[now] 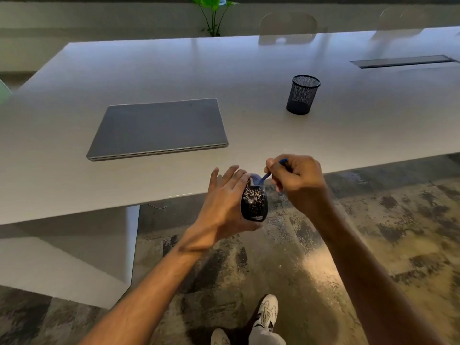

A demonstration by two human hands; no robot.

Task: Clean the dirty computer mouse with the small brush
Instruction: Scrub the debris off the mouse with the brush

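Observation:
My left hand (224,202) grips a black computer mouse (254,204) from its left side, holding it in the air just off the table's front edge. White specks of dirt cover the mouse's top. My right hand (297,181) pinches a small blue brush (264,177) by its handle. The brush head rests on the far end of the mouse. Part of the handle is hidden inside my fingers, with its blue tip sticking out above them.
A closed grey laptop (159,128) lies on the white table (249,70). A black mesh pen cup (302,94) stands to the right. A cable slot (403,61) sits at the far right. Chairs and a plant (214,13) stand beyond. Below is mottled floor with my shoes (265,312).

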